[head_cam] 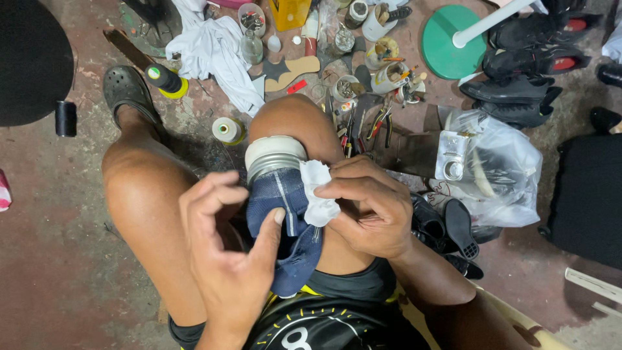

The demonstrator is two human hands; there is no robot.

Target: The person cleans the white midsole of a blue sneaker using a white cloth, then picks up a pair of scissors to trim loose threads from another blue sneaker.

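Blue shoe (288, 227) half hidden by hands, white cloth (319, 191) bunched

clear plastic bag (502, 172) right, yellow box (289, 13) top centre
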